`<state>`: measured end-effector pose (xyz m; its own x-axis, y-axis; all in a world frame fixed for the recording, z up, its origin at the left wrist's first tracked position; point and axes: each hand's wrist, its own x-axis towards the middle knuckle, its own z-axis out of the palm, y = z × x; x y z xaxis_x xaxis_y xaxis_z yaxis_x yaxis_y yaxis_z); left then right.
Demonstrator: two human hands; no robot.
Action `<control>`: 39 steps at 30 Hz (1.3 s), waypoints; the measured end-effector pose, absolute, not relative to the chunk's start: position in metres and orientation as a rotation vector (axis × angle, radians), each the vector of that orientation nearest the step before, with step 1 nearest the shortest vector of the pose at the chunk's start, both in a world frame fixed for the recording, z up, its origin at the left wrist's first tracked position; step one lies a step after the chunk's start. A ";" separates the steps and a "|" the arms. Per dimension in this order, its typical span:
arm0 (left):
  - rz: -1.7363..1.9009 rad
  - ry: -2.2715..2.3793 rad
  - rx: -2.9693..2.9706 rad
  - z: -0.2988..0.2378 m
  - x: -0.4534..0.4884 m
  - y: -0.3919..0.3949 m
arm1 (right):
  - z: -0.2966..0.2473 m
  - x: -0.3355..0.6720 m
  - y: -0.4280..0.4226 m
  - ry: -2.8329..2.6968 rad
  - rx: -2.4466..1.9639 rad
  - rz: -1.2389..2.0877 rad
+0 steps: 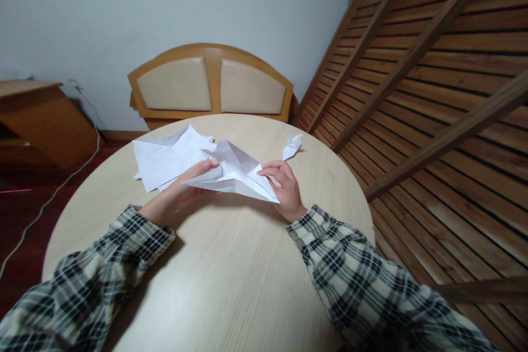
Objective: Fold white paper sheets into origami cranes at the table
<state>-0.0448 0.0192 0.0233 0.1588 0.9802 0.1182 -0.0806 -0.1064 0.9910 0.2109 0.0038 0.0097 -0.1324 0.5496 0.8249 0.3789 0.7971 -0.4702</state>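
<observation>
A creased sheet of white paper [237, 170], partly folded with raised flaps, is held between my two hands above the round table. My left hand [192, 181] grips its left side, thumb on top and the other fingers hidden underneath. On the right side, my right hand [285, 186] pinches the edge between thumb and fingers. Behind the left hand lie several loose white sheets [160, 157], overlapping one another. A small folded paper piece [292, 146] sits on the table beyond my right hand.
The round pale wooden table [231, 280] spans the middle. Behind it stands a padded headboard [214, 82] against the wall. Slatted wooden panels [429, 121] lean on the right. At left are a wooden desk [45, 121] and a white cable [53, 195] along the floor.
</observation>
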 end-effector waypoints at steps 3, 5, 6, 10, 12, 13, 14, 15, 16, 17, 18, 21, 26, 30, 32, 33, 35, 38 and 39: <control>1.120 1.021 1.297 0.022 -0.048 0.019 | 0.009 0.212 0.004 -1.776 -0.715 0.131; 1.086 1.108 1.331 0.021 -0.048 0.020 | 0.009 0.212 0.005 -1.784 -0.709 0.121; 1.060 1.114 1.347 0.020 -0.048 0.021 | 0.010 0.212 0.005 -1.781 -0.708 0.119; 1.113 1.156 1.341 0.015 -0.047 0.024 | 0.009 0.211 0.005 -1.755 -0.735 0.122; 1.132 1.223 1.348 0.012 -0.049 0.026 | 0.009 0.210 0.005 -1.752 -0.743 0.122; 1.140 1.253 1.357 0.010 -0.049 0.027 | 0.009 0.210 0.005 -1.756 -0.737 0.121; 1.148 1.279 1.374 0.009 -0.050 0.028 | 0.009 0.210 0.005 -1.762 -0.726 0.121; 1.150 1.309 1.392 0.008 -0.050 0.029 | 0.009 0.209 0.005 -1.770 -0.712 0.122; 1.150 1.345 1.411 0.007 -0.049 0.030 | 0.009 0.209 0.005 -1.778 -0.700 0.124; 1.150 1.385 1.431 0.008 -0.049 0.030 | 0.009 0.209 0.005 -1.785 -0.693 0.125; 1.156 1.428 1.450 0.009 -0.048 0.031 | 0.009 0.209 0.005 -1.789 -0.691 0.123; 1.227 1.506 1.525 0.016 -0.045 0.030 | 0.010 0.210 0.004 -1.778 -0.712 0.106; 1.130 1.405 1.391 0.028 -0.046 0.025 | 0.008 0.211 0.006 -1.741 -0.744 0.104; 1.381 1.221 1.110 0.027 -0.042 0.025 | 0.005 0.211 0.008 -1.710 -0.792 0.214; 1.506 1.151 1.008 0.024 -0.038 0.027 | 0.003 0.211 0.010 -1.711 -0.821 0.302; 1.525 1.129 0.982 0.023 -0.036 0.028 | 0.003 0.212 0.011 -1.724 -0.825 0.357; 1.545 1.107 0.966 0.020 -0.034 0.029 | 0.001 0.213 0.012 -1.777 -0.808 0.481; 1.618 1.115 1.008 0.018 -0.034 0.029 | -0.002 0.214 0.017 -1.794 -0.781 0.708; 1.655 1.120 1.034 0.018 -0.034 0.028 | -0.002 0.215 0.018 -1.750 -0.789 0.812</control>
<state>-0.0342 0.0284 0.0182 -0.2845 0.9447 0.1633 -0.1997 -0.2250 0.9537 0.2148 0.0182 -0.0025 -0.2775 0.8133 0.5114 0.1344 0.5599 -0.8176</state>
